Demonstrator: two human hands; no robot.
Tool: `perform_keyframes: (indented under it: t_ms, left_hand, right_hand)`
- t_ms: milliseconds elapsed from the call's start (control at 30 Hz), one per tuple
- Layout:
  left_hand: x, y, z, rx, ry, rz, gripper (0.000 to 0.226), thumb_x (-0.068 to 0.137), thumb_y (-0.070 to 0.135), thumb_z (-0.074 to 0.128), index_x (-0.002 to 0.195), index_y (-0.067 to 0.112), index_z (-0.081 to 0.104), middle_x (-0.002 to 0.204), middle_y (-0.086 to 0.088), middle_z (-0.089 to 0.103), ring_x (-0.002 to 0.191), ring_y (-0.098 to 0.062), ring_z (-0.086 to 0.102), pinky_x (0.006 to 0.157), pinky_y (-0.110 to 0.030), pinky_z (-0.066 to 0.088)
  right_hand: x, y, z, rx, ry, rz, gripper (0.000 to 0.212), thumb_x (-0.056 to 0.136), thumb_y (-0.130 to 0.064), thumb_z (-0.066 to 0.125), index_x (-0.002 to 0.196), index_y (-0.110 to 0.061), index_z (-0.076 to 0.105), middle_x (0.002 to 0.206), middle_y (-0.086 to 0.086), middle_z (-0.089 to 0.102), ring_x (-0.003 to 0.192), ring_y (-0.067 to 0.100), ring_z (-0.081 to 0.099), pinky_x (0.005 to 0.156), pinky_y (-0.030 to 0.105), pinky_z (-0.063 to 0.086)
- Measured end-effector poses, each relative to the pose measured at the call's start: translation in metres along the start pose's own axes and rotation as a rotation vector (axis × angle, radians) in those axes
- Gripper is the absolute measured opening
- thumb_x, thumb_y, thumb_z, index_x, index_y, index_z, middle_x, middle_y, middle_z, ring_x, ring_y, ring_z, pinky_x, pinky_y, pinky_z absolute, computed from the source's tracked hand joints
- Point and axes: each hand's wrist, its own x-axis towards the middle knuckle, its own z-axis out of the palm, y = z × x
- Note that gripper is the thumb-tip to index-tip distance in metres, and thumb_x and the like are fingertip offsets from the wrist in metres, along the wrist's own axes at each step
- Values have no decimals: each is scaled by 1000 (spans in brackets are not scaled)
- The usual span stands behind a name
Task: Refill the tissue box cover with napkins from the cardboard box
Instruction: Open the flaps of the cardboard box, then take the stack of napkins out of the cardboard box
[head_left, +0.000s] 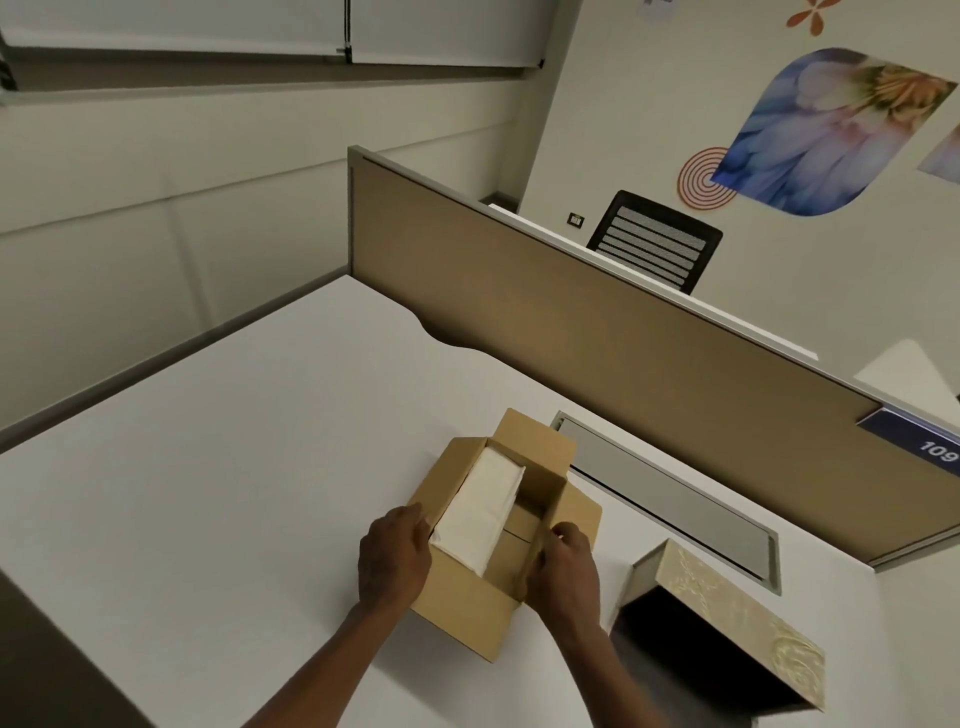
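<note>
While open-topped on the white desk (208, 467): cardboard box (467, 608), flaps raised. Inside it, against its left wall: white napkins (480, 512), stacked. Left hand (393, 558) curled over box's left wall; right hand (566, 569) curled over right wall, gripping cardboard. Right of box, apart: tissue box cover (737, 618), tipped, dark interior exposed.

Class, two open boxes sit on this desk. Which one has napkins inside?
The plain brown cardboard box between the hands holds the white napkins; the patterned tissue box cover shows only a dark interior.
</note>
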Motion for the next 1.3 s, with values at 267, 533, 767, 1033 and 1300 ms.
perform_keyframes:
  t_ms: [267,533,767,1033,1300]
  left_hand:
    - [-7,3,4,-18,-2,19,28,100,34,50,110,17,69,109,-2,71,94,-21,67,81,-35,57]
    - [-11,3,4,-93,-15,-53,30,99,35,51,110,16,72,106,2,72,91,-15,69,76,-23,55]
    - [-10,6,7,-176,-13,-125,27,99,32,54,101,15,74,100,1,75,86,-13,69,71,-19,51]
    - [-9,5,7,-206,-24,-175,30,100,34,50,107,15,74,107,0,74,84,-6,61,71,-17,45]
    - [-9,6,8,-218,-41,-211,31,101,37,49,106,18,73,108,3,73,82,-2,55,67,-13,39]
  right_hand:
    - [18,-44,-5,365,-41,102,31,101,-25,55,129,-11,63,123,8,71,106,24,69,93,33,54]
    - [53,-72,1,966,-405,766,75,96,-47,63,149,-3,35,150,16,48,135,37,48,109,47,44]
    - [61,-67,22,969,-400,840,76,89,-49,72,139,1,46,137,16,57,123,36,57,104,46,49]
    - [70,-72,35,1003,-365,908,68,69,-67,81,89,-9,52,93,8,61,81,23,58,78,38,50]
    - [78,-62,40,1031,-411,934,67,62,-61,88,84,-11,49,98,9,62,100,31,63,102,48,52]
